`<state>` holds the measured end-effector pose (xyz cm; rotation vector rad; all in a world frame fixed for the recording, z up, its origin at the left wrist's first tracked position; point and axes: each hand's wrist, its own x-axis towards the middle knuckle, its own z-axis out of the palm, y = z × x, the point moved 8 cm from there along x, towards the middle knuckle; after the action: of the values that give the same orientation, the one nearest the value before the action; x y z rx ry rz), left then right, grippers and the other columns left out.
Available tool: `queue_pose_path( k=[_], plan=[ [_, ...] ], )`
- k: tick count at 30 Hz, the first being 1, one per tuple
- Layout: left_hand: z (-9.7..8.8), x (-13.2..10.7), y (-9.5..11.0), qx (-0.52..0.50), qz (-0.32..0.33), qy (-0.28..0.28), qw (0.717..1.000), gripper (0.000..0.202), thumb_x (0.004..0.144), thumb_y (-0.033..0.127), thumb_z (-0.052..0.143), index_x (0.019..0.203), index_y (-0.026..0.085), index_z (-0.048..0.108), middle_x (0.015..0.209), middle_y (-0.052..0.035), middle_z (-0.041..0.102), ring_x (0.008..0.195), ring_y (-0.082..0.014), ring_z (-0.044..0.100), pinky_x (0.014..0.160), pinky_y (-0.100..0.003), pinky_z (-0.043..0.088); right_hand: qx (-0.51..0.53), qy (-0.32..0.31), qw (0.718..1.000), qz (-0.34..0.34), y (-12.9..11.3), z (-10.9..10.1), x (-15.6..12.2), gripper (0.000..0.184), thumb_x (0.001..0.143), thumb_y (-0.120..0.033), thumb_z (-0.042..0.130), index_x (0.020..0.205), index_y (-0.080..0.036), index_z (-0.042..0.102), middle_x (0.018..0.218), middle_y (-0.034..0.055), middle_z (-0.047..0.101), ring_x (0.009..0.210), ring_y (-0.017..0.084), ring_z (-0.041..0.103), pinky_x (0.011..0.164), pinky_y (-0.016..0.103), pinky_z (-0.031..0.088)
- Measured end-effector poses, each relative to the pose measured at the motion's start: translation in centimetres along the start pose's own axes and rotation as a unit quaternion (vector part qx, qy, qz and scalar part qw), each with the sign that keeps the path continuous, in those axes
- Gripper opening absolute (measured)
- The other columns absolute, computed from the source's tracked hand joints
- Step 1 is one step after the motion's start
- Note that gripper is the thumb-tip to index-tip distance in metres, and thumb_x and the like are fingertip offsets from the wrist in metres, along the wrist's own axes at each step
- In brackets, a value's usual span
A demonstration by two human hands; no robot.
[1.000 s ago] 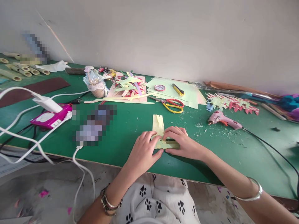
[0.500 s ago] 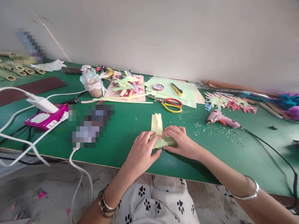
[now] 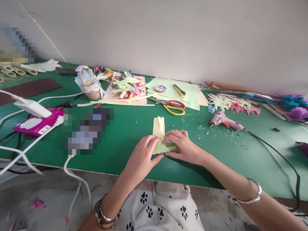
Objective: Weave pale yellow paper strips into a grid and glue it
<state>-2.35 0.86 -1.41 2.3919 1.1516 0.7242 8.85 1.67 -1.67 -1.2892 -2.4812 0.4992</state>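
Observation:
Pale yellow and green paper strips [image 3: 159, 127] cross each other on the green table near its front edge, the yellow ones pointing away from me. My left hand [image 3: 145, 152] is closed on the left side of the crossing, thumb at the near edge and fingers on top. From the right, my right hand [image 3: 181, 146] grips the green strips the same way, its thumb close to my left thumb. Part of the crossing is hidden under my fingers. Beyond the strips lie scissors [image 3: 173, 108] with red and yellow handles.
A pink glue gun [image 3: 226, 122] with a black cord lies to the right. Behind are green paper sheets [image 3: 192, 99], a yellow cutter [image 3: 180, 90], a tape roll [image 3: 160, 88] and paper scraps [image 3: 128, 85]. A blurred phone-like object [image 3: 89, 131] and a magenta power strip [image 3: 39, 122] are left.
The view has shifted slightly, so most things appear a little further left. My fingers have moved slightly on the paper strips, and both hands keep hold of them.

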Motion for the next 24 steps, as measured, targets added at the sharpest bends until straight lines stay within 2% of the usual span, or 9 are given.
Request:
queue_pose_path(
  k=[4,7,10,16,21,24],
  plan=[
    [-0.1,-0.2,-0.5,-0.018,-0.012,-0.017,1.000,0.037,0.083,0.028,0.055,0.118,0.026,0.043,0.118,-0.0065,0.049,0.111,-0.0225,0.049,0.088,-0.037,0.047,-0.011,0.001,1.000,0.001,-0.1,-0.2,0.0,0.025,0.081,-0.036,0.055,0.101,-0.023,0.049,0.107,0.0060,0.056,0.095,0.021,0.050,0.089,0.041,0.027],
    [-0.2,-0.5,-0.8,-0.007,-0.005,-0.035,0.999,0.039,0.083,0.029,0.054,0.120,0.028,0.043,0.121,-0.0061,0.048,0.113,-0.0237,0.047,0.090,-0.039,0.046,-0.021,-0.004,1.000,-0.001,-0.2,-0.3,0.0,0.029,0.079,-0.038,0.056,0.103,-0.023,0.048,0.108,0.0059,0.055,0.097,0.022,0.049,0.089,0.040,0.028],
    [-0.5,-0.5,-1.2,0.004,-0.007,-0.040,0.999,0.032,0.084,0.029,0.054,0.115,0.028,0.048,0.115,-0.0059,0.051,0.108,-0.0240,0.049,0.087,-0.040,0.047,-0.020,-0.007,1.000,0.002,-0.1,-0.3,0.1,0.027,0.079,-0.038,0.057,0.101,-0.023,0.050,0.106,0.0057,0.055,0.096,0.021,0.050,0.088,0.040,0.029],
    [0.0,0.2,-1.1,-0.025,-0.016,-0.052,0.998,0.024,0.084,0.025,0.053,0.108,0.024,0.052,0.105,-0.0049,0.055,0.091,-0.0199,0.057,0.074,-0.032,0.051,-0.003,-0.002,1.000,-0.001,-0.3,-0.1,0.2,0.023,0.080,-0.035,0.056,0.099,-0.023,0.052,0.105,0.0056,0.056,0.094,0.021,0.050,0.090,0.041,0.027],
    [-0.4,0.2,-1.4,-0.041,-0.022,-0.074,0.996,0.025,0.083,0.029,0.056,0.107,0.025,0.052,0.108,-0.0040,0.053,0.085,-0.0177,0.058,0.072,-0.031,0.051,0.013,-0.005,1.000,0.001,-0.2,-0.3,0.1,0.024,0.080,-0.035,0.056,0.100,-0.023,0.052,0.105,0.0056,0.056,0.096,0.021,0.050,0.091,0.042,0.025],
    [-0.6,-0.1,-1.6,-0.049,-0.016,-0.102,0.993,0.024,0.085,0.028,0.053,0.108,0.027,0.051,0.109,-0.0028,0.053,0.088,-0.0171,0.058,0.075,-0.030,0.050,0.016,-0.011,1.000,0.002,-0.1,-0.3,0.0,0.025,0.080,-0.037,0.057,0.100,-0.023,0.052,0.106,0.0055,0.056,0.097,0.022,0.050,0.090,0.041,0.026]
  ],
)
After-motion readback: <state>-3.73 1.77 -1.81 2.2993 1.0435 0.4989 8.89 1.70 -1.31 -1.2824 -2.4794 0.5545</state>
